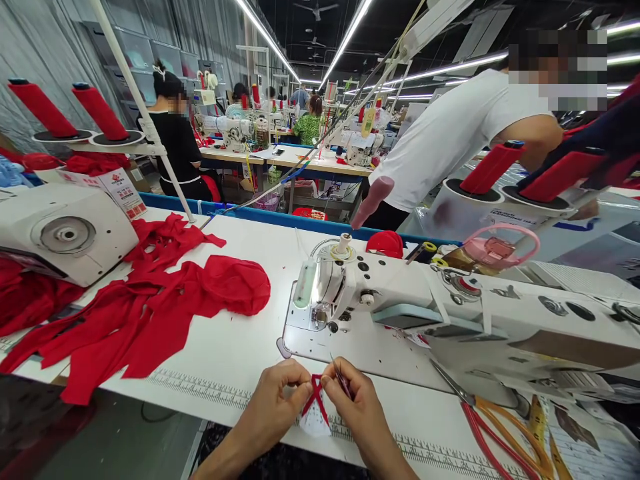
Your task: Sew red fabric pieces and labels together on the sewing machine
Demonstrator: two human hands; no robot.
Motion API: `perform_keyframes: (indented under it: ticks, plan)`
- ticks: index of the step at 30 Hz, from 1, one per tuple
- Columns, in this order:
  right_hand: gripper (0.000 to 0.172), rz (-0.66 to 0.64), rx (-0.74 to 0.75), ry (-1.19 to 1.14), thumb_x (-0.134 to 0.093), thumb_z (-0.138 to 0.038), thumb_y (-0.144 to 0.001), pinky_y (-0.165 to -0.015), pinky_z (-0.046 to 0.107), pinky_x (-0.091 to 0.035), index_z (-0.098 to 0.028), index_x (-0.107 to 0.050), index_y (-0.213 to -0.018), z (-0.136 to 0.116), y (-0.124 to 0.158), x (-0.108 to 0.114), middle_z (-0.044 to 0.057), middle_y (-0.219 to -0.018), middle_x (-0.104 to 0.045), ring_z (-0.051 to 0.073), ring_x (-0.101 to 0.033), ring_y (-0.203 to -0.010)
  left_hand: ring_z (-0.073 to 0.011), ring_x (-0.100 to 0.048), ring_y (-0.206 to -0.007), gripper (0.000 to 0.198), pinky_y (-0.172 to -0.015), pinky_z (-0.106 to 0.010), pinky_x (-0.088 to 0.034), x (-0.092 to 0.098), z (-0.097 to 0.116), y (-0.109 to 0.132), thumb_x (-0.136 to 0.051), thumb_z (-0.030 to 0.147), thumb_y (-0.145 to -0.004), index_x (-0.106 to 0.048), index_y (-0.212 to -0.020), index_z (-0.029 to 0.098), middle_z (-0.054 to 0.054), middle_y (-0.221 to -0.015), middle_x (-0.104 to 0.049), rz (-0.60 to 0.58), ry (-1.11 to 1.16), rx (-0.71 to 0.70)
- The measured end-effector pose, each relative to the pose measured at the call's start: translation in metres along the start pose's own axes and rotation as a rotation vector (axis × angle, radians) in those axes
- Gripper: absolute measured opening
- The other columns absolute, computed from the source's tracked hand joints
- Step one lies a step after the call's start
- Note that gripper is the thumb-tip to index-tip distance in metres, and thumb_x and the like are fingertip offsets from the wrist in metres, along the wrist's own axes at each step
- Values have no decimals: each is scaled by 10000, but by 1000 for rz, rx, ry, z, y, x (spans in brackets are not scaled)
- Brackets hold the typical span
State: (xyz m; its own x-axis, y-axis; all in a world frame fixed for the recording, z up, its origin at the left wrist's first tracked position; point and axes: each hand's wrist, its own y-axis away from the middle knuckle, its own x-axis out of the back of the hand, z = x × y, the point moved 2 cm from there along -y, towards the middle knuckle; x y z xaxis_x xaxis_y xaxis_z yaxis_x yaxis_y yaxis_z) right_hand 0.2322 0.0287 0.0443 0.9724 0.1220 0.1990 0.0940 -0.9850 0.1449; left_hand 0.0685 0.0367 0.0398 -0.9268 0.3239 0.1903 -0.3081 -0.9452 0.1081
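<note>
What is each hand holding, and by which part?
Left hand and right hand pinch a small crossed red strip near its top, one side each; the right also grips a thin tool low down.

Garment factory floor, rows of sewing machines (450, 313), red thread cones (43, 107), cut red fabric (150, 307), seated workers (175, 133)

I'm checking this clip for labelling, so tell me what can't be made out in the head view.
Head view, thin tool in the right hand: too small to name.
Head view, red strip's upper ends: covered by fingers of the left hand and right hand.
Head view, scissors handles: cut off by the bottom edge.
Head view, box label print: too small to read.
</note>
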Motion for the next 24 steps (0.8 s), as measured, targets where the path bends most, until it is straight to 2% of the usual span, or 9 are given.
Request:
perform_keyframes:
  ticks: [3,8,18,24]
  plan:
    - [264,-13,-9,-15,-556,-424,-873,-559,256,-269,-218,-493,-720,3,0,-1,-63,-639,-369,126,-300,-598,-175,-542,-776,256,-702,-258,-405,-1,-1,0,-529,314,-887,-590,-680,176,-22,-770,-592,0,-15,-3]
    - [271,-5,1,-2,-541,-424,-879,-584,258,-286,-218,-473,-717,2,0,-3,-58,-654,-373,134,-318,-629,-173,-556,-742,297,-668,-261,-409,-8,-8,1,-523,432,-930,-648,-857,173,-30,-816,-639,-7,41,28]
    - [280,-42,-16,0,-550,-433,-864,-583,258,-276,-220,-468,-702,-1,-1,-6,-58,-658,-381,132,-312,-625,-141,-444,-671,335,-596,-248,-314,-3,-9,1,-497,397,-920,-536,-676,171,8,-679,-502,24,-85,23]
    - [287,-122,2,153,-499,-472,-883,-567,255,-279,-212,-524,-763,2,-8,-7,-62,-649,-358,130,-315,-615,-132,-410,-630,336,-568,-248,-297,-2,-13,-2,-471,391,-926,-504,-667,180,25,-641,-449,13,-123,38]
